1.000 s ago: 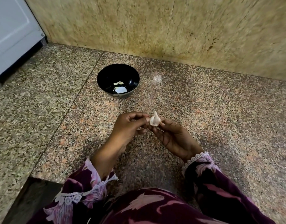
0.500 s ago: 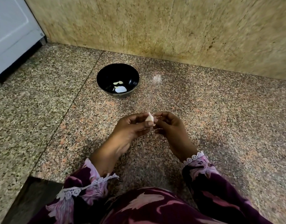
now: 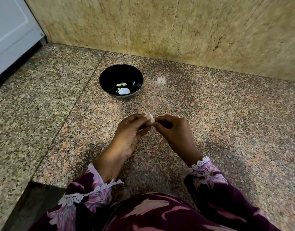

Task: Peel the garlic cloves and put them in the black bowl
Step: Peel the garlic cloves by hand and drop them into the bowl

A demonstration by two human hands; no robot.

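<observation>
While both hands meet above the speckled granite counter (image 3: 210,114), they pinch one garlic clove (image 3: 149,117) between them. The left hand (image 3: 131,130) curls its fingers and thumb around the clove's near end. The right hand (image 3: 172,129) is bent into a loose fist, and its fingertips nip the clove's other side. The clove is small, pale and pinkish, with thin papery skin sticking up at the top. It is a bit blurry.

Farther back sits the black bowl (image 3: 106,75), round, smooth and shiny. It is well apart from the hands. A few peeled cloves (image 3: 121,84) lie at its bottom, small and creamy yellow, next to a bright white patch that may be just shine.

Behind the bowl stands a wall (image 3: 160,25) of yellowish blotchy stone. The sleeves (image 3: 208,172) are dark purple with pink flowers and white lace at the cuffs
</observation>
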